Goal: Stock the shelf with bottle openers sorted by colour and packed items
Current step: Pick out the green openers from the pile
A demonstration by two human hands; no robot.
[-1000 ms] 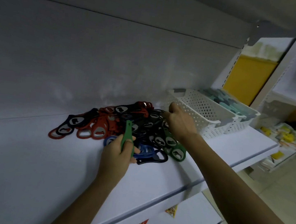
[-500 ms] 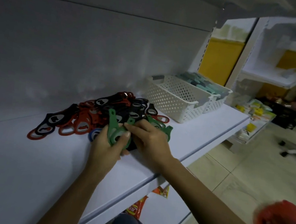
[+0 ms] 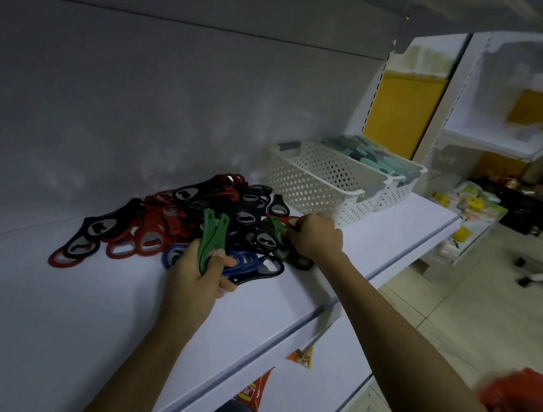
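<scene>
A person's left hand (image 3: 198, 275) grips two green openers (image 3: 214, 233) upright, fingers curled round their lower ends, at the near edge of a heap of bottle openers (image 3: 193, 209) in red, black, blue and green on the white shelf (image 3: 42, 314); the right hand (image 3: 319, 238) curls over a third opener (image 3: 274, 225) at the heap's right edge, its hold impossible to tell; two white baskets (image 3: 318, 181) stand just beyond.

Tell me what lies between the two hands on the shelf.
In the head view, the near edge of the opener pile: blue openers and a black one lie between the left hand, which holds green openers, and the right hand.
</scene>
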